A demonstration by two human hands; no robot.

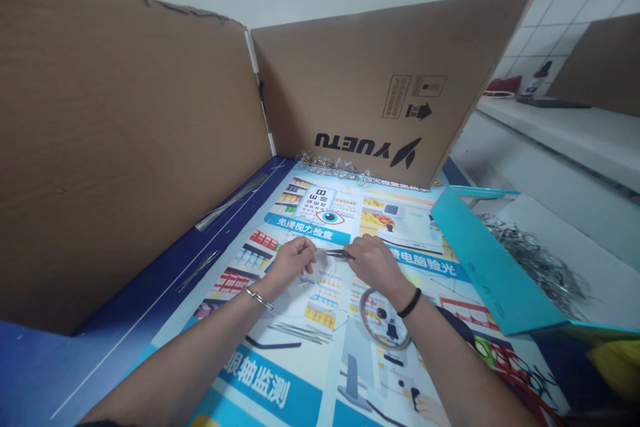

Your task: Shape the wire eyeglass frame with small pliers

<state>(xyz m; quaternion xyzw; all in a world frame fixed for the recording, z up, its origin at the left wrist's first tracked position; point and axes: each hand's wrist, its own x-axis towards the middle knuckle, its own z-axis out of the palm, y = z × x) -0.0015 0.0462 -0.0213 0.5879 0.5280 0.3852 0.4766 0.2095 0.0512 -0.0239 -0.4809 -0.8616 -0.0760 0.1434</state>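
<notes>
My right hand (377, 263) is closed around a tool with slim dark jaws, which look like pliers (340, 253); their tips point left. My left hand (297, 258) is closed in a pinch just left of the tips, on what looks like a thin wire, very faint against the printed mat. A bundle of straight wires (303, 332) lies below my hands. Beside my right wrist rests a coil of wire (367, 320), partly covered by the forearm.
Tall cardboard panels (360, 80) stand behind and at the left. Small clear wire pieces (330, 163) lie along the back panel's foot. At right, a turquoise box (500, 273) holds a tangled heap of wire pieces (535, 260). More wires (233, 201) lie on the left.
</notes>
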